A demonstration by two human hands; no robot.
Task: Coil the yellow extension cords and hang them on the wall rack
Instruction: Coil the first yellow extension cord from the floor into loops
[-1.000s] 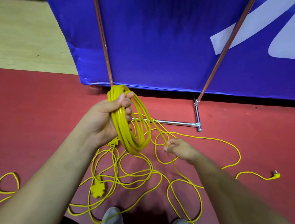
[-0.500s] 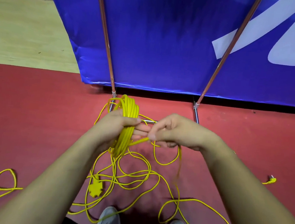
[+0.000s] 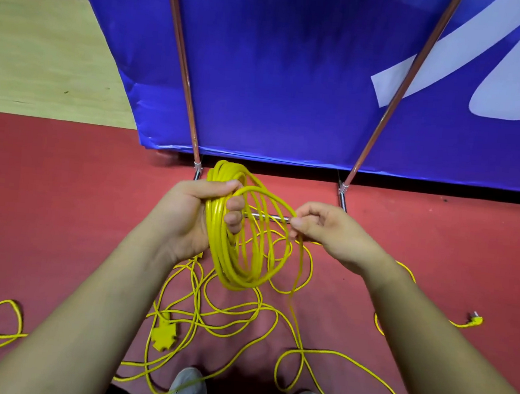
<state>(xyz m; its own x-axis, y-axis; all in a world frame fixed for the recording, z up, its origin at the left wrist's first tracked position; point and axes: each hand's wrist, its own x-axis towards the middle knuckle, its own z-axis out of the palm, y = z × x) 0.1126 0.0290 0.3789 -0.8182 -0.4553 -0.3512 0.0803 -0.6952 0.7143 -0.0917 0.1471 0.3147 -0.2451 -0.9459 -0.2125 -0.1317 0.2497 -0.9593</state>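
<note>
A left hand [image 3: 187, 218] grips a yellow cord coil [image 3: 235, 245] above the red floor [image 3: 62, 211]. The right hand [image 3: 334, 234] pinches the next loop. Probably best: match loop size, keep slack untangled.

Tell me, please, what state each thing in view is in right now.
left hand, grips the coil, fingers curled round its strands.
coil, partly wound, held above the red floor.
right hand, pinches one strand beside the coil.
loose cord, uncoiled, in tangled loops on the floor.
plug, lying on the floor at the right, plugged into nothing.
socket block, lying on the floor among the loops.
</note>
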